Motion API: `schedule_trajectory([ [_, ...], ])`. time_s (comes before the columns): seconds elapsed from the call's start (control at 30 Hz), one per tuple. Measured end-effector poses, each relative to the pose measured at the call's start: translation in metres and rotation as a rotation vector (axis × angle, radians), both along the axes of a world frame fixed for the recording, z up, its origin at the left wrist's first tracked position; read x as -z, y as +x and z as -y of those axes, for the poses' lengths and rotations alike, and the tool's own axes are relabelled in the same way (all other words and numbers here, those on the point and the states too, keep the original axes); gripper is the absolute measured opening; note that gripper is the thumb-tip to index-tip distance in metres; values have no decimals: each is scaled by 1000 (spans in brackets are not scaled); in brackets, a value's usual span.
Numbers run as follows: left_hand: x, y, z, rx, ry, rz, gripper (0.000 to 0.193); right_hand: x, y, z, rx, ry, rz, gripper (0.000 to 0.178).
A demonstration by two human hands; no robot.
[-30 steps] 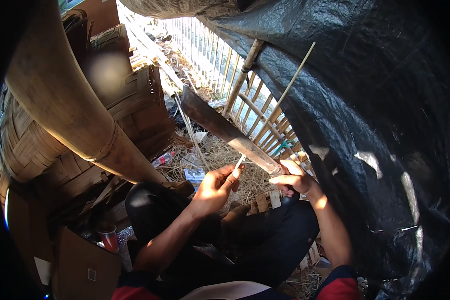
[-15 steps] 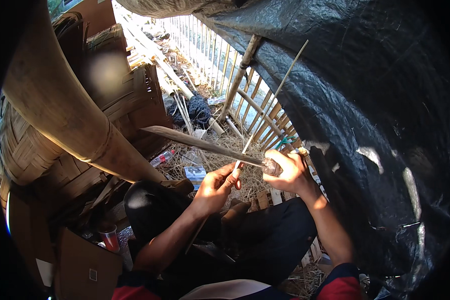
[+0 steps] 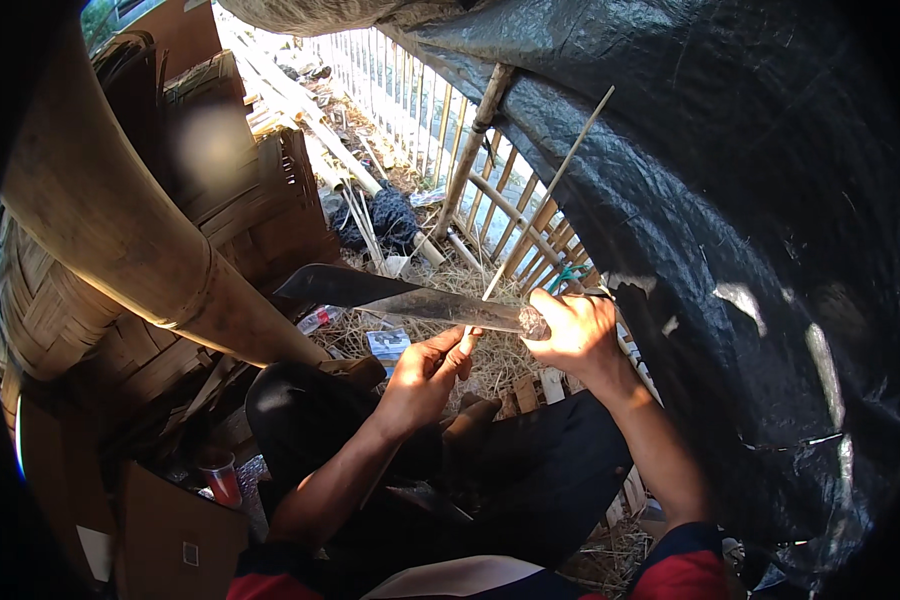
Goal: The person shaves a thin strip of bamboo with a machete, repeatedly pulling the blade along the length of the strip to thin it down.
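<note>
My right hand is closed round the handle end of a machete. Its long dark blade reaches left across the front of me, broad side showing. Just below the blade, my left hand pinches a thin bamboo strip. Passing behind the blade, the strip slants up and far to the right, against a black plastic sheet. The blade overlaps the strip near my left fingertips; whether they touch, I cannot tell. My forearm hides most of the strip's lower part.
A thick bamboo pole crosses the left side in front of woven bamboo panels. Ahead stand a slatted bamboo fence and straw on the ground. A plastic cup and cardboard lie at lower left.
The machete has rolled in my right hand, so its broad side shows where a narrow edge showed before. My left hand still pinches the strip in nearly the same place.
</note>
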State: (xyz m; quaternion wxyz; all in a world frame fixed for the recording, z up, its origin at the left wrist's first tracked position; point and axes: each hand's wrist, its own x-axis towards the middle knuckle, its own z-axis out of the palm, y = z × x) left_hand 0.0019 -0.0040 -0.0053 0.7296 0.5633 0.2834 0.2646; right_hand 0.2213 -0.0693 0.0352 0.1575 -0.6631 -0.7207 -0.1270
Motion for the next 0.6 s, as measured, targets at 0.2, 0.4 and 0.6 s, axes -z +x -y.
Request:
schedule_trajectory([
  [0.2,-10,-1,2,13,-20,55,30,-4,9,0,5,184,64,27],
  [0.4,-9,-2,0,37,-30,61,31,-5,21,1,21,156,-17,26],
  [0.6,-13,-7,0,55,-32,7,29,-14,25,4,79,89,-6,23],
])
